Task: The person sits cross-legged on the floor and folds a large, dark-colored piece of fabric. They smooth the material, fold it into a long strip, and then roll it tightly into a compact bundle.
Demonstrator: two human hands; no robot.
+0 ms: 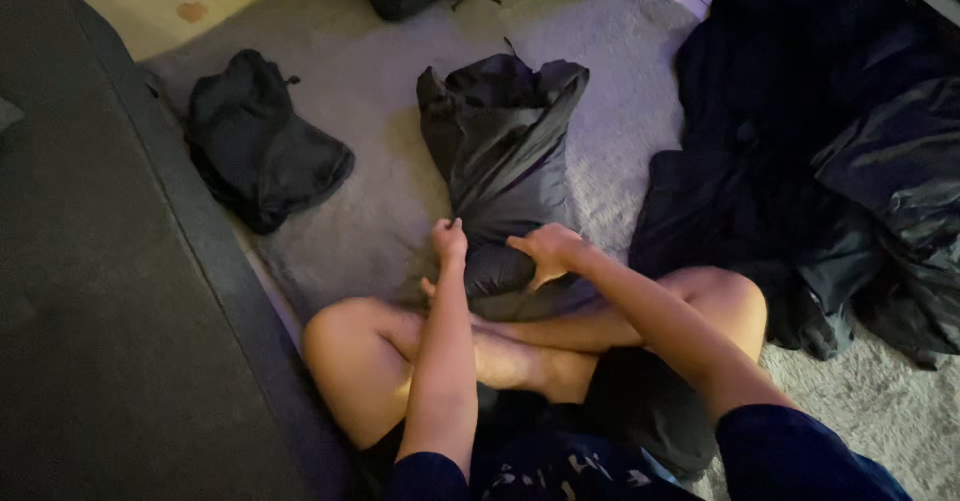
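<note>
From the head view, the person sits cross-legged on a grey shaggy rug [380, 211], both forearms reaching forward to a black shiny garment [505, 151] that lies bunched on the rug just beyond the crossed shins. The left hand [449, 241] is closed on the near left edge of the fabric, fingers curled tight and the fist raised a little. The right hand [548, 251] is also closed, pinching a fold at the garment's near right side, thumb pointing down. The near end of the garment is gathered narrow between the two hands while its far end flares wide and crumpled. The work looks to be at the gathering or rolling stage, with the near end compacted and the rest still loose; carrying on would call for both grips to hold firm while the fabric is drawn in evenly, since the slick cloth seems likely to slip or spring open. A smaller dark bundle [260, 141] lies well apart to the left beside a dark sofa [90, 261], and a large heap of dark clothes [810, 151] sits to the right.
</note>
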